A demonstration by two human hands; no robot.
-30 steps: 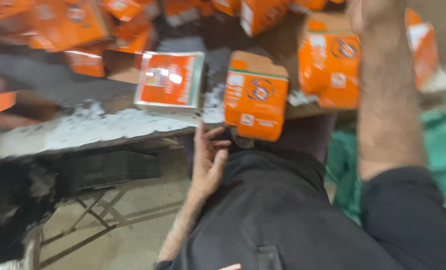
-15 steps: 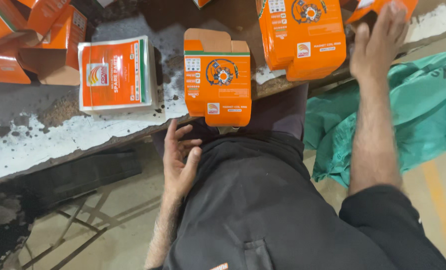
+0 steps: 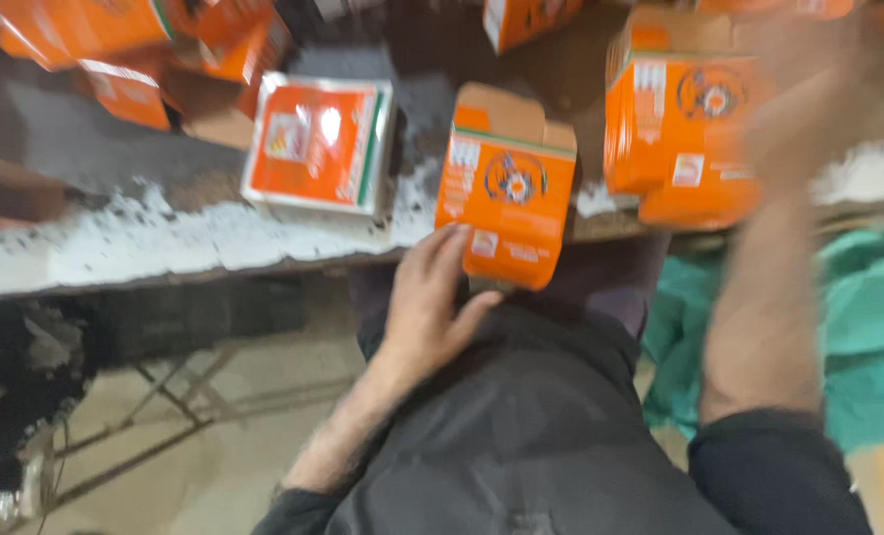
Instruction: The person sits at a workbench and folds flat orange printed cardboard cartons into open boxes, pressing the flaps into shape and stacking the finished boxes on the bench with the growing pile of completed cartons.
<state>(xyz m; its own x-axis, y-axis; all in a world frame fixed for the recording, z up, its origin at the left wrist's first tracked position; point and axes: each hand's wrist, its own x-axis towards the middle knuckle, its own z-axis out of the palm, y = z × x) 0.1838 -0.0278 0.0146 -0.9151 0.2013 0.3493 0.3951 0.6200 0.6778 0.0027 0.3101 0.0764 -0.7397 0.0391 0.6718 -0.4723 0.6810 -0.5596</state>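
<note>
The left hand (image 3: 427, 307) lay open, fingers spread, its fingertips touching the lower end of an orange carton (image 3: 504, 190) that overhung the workbench's (image 3: 145, 248) near edge, gripping nothing. The right hand (image 3: 809, 109), badly blurred, reached up by a second orange carton (image 3: 682, 134) at the same edge; its grip could not be told. A flat orange packet (image 3: 318, 144) lay further left.
</note>
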